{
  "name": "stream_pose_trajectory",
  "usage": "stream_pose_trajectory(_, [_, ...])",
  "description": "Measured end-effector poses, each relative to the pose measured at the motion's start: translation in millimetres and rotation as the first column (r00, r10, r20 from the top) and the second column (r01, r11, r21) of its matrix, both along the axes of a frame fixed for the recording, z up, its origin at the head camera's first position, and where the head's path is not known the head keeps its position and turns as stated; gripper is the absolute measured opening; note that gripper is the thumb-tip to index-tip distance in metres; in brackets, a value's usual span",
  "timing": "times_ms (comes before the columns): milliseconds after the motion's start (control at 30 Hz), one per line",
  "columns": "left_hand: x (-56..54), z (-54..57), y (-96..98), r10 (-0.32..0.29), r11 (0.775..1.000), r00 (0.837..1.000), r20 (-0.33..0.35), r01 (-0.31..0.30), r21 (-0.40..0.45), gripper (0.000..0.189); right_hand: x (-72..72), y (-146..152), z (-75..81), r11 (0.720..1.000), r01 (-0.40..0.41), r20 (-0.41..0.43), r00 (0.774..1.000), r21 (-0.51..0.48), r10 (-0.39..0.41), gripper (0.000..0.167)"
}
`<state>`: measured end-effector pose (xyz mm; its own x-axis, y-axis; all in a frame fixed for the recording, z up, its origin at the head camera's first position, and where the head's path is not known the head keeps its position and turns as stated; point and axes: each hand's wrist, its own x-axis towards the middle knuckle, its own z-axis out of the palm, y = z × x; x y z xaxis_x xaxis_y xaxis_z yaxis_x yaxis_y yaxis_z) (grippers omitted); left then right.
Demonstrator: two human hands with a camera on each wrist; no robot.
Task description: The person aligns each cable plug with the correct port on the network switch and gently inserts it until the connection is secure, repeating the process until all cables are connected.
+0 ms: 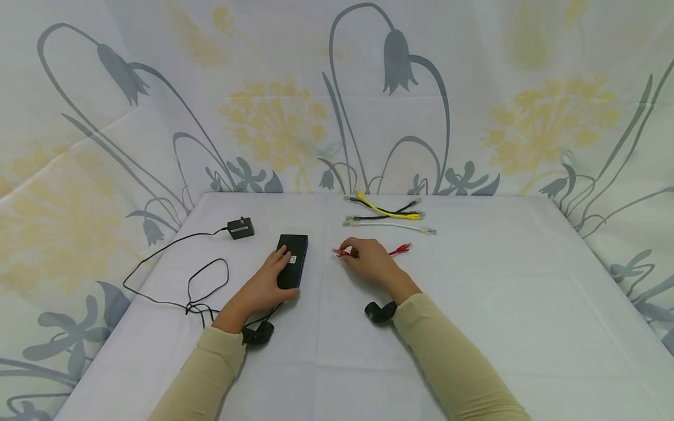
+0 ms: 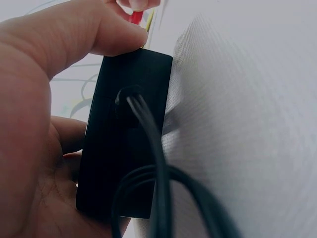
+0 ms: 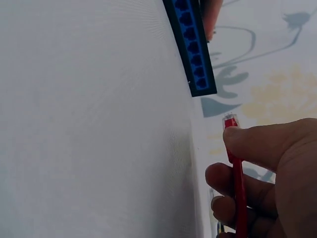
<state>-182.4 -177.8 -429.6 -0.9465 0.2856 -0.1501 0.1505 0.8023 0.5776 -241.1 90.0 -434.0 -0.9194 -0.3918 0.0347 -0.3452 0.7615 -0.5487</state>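
A black network switch [image 1: 296, 260] lies on the table, its row of blue ports [image 3: 192, 47] facing right in the right wrist view. My left hand [image 1: 265, 283] holds it, fingers over the top and thumb at the near corner. A black power lead [image 2: 153, 134] is plugged into the switch's near end. To the right, my right hand [image 1: 370, 260] pinches a short red network cable [image 1: 400, 249] just behind one clear plug [image 3: 230, 119]. That plug points toward the switch and is apart from it. The cable's other end sticks out past the hand.
Several short network cables lie at the back: a yellow cable [image 1: 387, 210], black cables [image 1: 368, 218] and a white cable [image 1: 392, 224]. A black power adapter [image 1: 240, 228] sits at the back left, its thin cord [image 1: 189, 301] looped across the left side.
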Motion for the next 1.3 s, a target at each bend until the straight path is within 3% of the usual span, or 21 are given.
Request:
stream_pose_trajectory(233, [-0.9,-0.1,0.0,-0.006,1.0,1.0,-0.005,0.006,-0.009,0.092,1.0,-4,2.4,0.998,-0.034,-0.003,0.999,-0.056,0.034,0.025])
stream_pose_trajectory(833, [0.1,1.3,0.3,-0.005,1.0,1.0,0.006,0.005,-0.007,0.091,8.7,-13,4.9,0.994,-0.082,0.102,0.991,-0.076,0.09,0.017])
stream_pose_trajectory(1300, [-0.7,0.4,0.6,-0.004,1.0,1.0,0.002,0.004,-0.018,0.092,13.6,-19,4.6,0.991,-0.118,0.085,0.989,-0.07,0.124,0.016])
